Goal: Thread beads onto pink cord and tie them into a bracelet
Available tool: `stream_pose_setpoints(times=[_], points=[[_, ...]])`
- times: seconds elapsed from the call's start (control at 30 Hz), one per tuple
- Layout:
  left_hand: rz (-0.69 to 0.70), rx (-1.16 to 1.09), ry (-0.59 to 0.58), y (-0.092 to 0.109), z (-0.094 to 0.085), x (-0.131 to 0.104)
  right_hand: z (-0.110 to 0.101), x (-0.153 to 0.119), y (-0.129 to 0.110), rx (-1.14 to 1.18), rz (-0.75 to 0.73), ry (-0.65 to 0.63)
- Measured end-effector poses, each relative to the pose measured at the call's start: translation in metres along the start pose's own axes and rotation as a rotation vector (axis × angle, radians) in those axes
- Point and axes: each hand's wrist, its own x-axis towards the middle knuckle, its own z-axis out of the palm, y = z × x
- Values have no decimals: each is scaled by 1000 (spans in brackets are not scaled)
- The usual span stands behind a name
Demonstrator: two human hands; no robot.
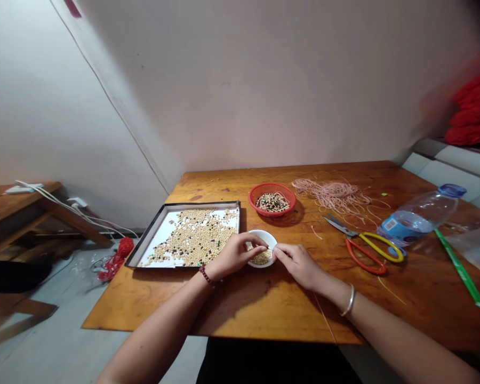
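A small white bowl [270, 238] with pale round beads [262, 258] in it stands in front of me. Above its left side my left hand [237, 255] is closed, thumb and forefinger pinched together; whatever sits between the tips is too small to name. My right hand [298, 262], at the bowl's right rim, pinches a thin cord [325, 316], whose tail hangs out below the hand towards the table's front edge. The two sets of fingertips almost meet over the bowl. Left of the bowl lies a shallow black-edged tray [148, 241] with many cream and dark beads.
Behind the bowl is a red plastic basket [271, 213] of mixed beads. A tangle of pink cord [336, 193] lies at the back right. Scissors [364, 246] with red and yellow handles, a tilted plastic bottle [420, 216] and a green strip [462, 269] occupy the wooden table's [240, 314] right side.
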Motion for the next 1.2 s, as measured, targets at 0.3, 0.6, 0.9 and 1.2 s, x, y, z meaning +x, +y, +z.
stream_pose_setpoints(times=[0.3, 0.6, 0.9, 1.2], points=[[126, 159, 50, 1, 5, -4, 2, 0, 2, 59, 31, 1], [328, 506, 55, 1, 8, -6, 3, -2, 2, 104, 60, 21], [372, 590, 63, 6, 10, -8, 4, -3, 2, 120, 62, 36], [424, 591, 67, 8, 14, -10, 8, -3, 2, 96, 75, 41]])
